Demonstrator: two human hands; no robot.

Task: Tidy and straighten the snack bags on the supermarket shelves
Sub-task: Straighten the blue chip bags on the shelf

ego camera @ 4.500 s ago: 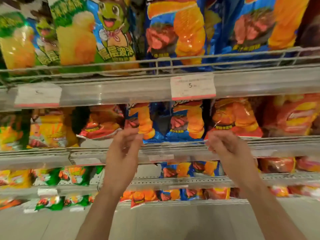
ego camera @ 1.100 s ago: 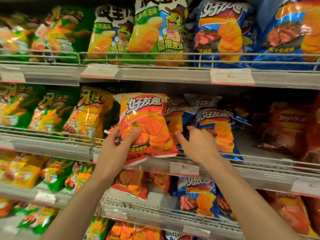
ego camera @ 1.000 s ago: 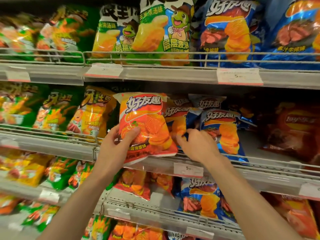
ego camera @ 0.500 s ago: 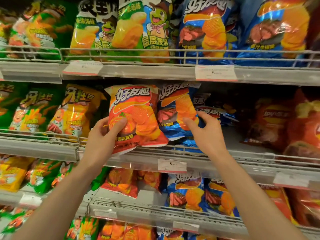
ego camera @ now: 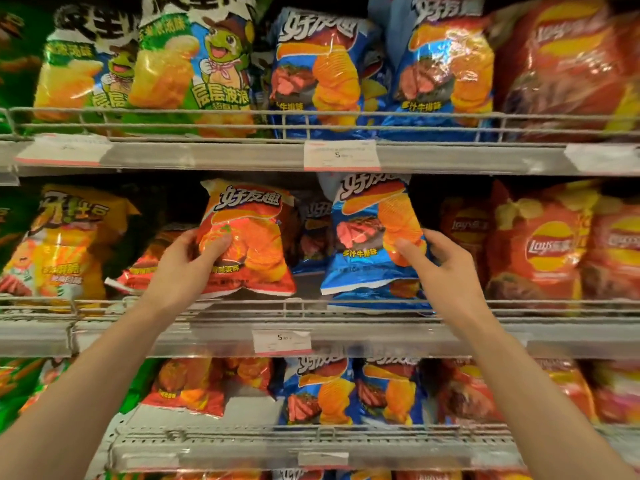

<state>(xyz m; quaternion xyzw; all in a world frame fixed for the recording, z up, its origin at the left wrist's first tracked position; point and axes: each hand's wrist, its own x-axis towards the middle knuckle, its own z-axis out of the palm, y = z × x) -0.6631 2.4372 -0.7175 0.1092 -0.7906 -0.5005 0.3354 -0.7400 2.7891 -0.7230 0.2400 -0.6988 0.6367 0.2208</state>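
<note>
Above the middle shelf rail (ego camera: pixel 311 311), a shopper's left hand (ego camera: pixel 188 268) grips an upright orange chip bag (ego camera: pixel 247 239); the right hand (ego camera: pixel 438 263) clasps the blue bag (ego camera: pixel 370 233) beside it.

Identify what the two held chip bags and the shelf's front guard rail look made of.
Orange chip bag and blue chip bag: glossy plastic film, judging by glare and crinkles. Guard rail: thin pale wire, probably coated metal; blur leaves it open.

left hand (ego camera: pixel 180 268) grips orange bag (ego camera: pixel 247 237) | right hand (ego camera: pixel 446 268) grips blue bag (ego camera: pixel 370 233) | both upright above middle shelf (ego camera: pixel 346 336)
</note>
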